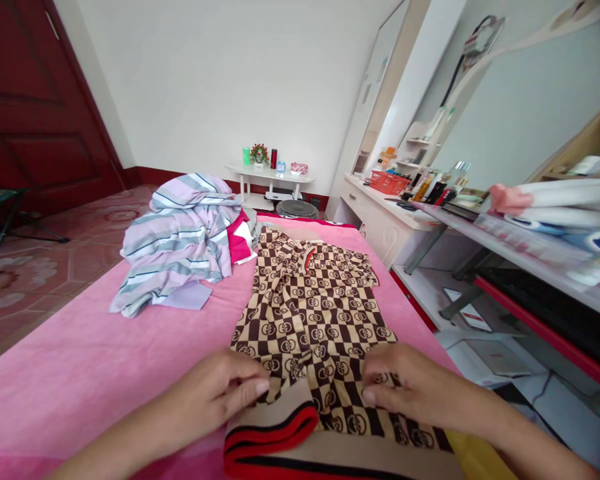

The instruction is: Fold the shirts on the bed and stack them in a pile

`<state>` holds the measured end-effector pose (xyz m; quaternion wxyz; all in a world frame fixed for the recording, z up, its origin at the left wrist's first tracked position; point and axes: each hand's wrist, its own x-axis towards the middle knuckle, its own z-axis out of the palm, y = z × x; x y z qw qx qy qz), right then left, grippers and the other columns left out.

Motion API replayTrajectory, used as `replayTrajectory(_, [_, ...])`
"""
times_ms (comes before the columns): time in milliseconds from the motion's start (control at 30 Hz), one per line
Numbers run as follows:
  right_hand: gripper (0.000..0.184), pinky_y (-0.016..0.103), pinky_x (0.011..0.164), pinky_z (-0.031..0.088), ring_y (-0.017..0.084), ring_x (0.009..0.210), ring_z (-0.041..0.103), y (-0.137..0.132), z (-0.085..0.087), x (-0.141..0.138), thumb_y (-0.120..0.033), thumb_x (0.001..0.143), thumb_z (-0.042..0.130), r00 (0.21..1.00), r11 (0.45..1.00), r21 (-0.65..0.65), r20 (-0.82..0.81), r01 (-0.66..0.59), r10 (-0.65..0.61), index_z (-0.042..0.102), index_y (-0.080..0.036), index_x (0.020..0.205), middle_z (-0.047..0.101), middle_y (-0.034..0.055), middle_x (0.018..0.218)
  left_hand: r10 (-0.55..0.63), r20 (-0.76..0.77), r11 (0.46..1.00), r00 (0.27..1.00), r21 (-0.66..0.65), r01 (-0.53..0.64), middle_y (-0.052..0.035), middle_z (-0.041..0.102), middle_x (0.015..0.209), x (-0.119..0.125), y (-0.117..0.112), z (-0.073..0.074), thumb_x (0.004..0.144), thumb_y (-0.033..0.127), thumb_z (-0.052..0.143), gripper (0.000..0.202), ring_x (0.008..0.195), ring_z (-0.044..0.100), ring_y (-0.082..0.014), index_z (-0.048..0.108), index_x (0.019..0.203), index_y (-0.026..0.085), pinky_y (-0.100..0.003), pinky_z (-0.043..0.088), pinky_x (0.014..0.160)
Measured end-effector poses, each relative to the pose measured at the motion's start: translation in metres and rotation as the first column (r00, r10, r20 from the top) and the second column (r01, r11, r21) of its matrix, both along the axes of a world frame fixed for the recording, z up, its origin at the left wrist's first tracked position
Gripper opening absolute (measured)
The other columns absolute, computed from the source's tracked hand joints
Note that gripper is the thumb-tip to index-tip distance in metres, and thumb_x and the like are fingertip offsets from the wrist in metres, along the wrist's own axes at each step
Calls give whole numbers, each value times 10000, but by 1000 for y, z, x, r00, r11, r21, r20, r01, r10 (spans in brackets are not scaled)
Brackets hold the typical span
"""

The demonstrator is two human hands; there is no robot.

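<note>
Striped bedding-like heap (185, 233) took up the far L of the pink bedspread (70, 380), w/ a flat lilac piece (189, 295) poking out from under it; a cluttered desk (460, 233) & pale dresser (375, 217) w/ red basket (387, 182) crowded the R side; low white table (270, 173) stood past the bed's far end, holding a green cup (246, 156) & small pot of flowers (259, 155); checked garment (325, 313) lay lengthwise on the bed, btwn the hands; its cloth looked thin & crinkled, brown/tan squares w/ round face prints; tan hem band (375, 453) looked thicker, black/red-striped, folded over at near L; bedspread looked plush; hands were apart: L hand (230, 387) pinched the garment's L edge, thumb to fingers; R hand (405, 387) curled on its R side, touching; couldn't tell if gripping.
</note>
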<state>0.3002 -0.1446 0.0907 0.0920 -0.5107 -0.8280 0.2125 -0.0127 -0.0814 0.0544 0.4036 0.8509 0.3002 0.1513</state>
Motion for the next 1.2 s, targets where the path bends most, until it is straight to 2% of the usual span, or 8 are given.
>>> replayTrajectory(200, [475,250,760,387,155,903,566,19,-5,-65,-80,723,573,975,980,-22,94,-199,201,538,-308,1138,578,-22,1056,248,150,954,957,132,-268,-41,701,969,28,87,-20,847,223,498,238,872,630,-184,688,982,174,-269,483,777])
replayTrajectory(400, [101,256,480,227,120,645,530,29,-48,-75,-320,806,622,888,926,48,304,-375,344,622,-266,892,566,-23,890,329,-88,850,940,461,-254,-64,670,993,75,156,-27,749,247,619,222,915,611,-221,708,949,206,-307,463,826])
replayTrajectory(533, [200,241,459,214,110,621,526,34,-62,-74,-429,777,658,968,987,-47,194,-151,158,616,-249,852,578,-37,784,406,-121,828,906,469,-309,-113,669,876,101,181,-36,645,302,717,173,879,613,-290,715,759,171,-386,458,813])
replayTrajectory(633, [219,215,479,274,106,600,525,33,-67,-71,-397,756,688,994,988,-152,104,42,-27,603,-231,870,588,-49,704,441,-110,826,891,437,-356,-95,667,741,113,194,-42,724,237,628,114,785,628,-252,683,657,164,-364,463,775])
replayTrajectory(833, [226,223,530,328,112,583,538,21,-90,-59,-445,799,627,989,992,-45,80,-119,122,642,-219,788,624,-31,695,263,-2,900,965,360,-245,-43,685,831,119,189,-44,872,326,489,259,769,625,-174,690,815,173,-280,473,743])
replayTrajectory(1033, [215,226,682,415,126,748,587,60,-51,-3,-368,879,526,985,998,-36,-166,44,-49,670,-214,836,637,-9,816,148,66,889,987,428,-162,-72,454,1398,107,155,-54,933,392,403,420,1273,417,-215,505,1308,234,-360,320,1061])
replayTrajectory(1100, [184,271,765,426,162,833,585,98,-45,35,-309,858,537,910,917,87,-189,390,-369,660,-178,816,640,30,863,191,9,864,982,472,-172,-67,300,1503,104,150,-64,948,441,336,511,1371,267,-240,346,1421,249,-433,225,1113])
replayTrajectory(1200, [230,309,847,414,225,968,572,156,-55,91,-206,669,703,551,555,82,-310,828,-775,658,-140,885,646,84,969,215,-164,850,963,517,-102,-42,247,1527,104,151,-81,926,544,300,575,1407,158,-281,312,1437,281,-527,114,1125])
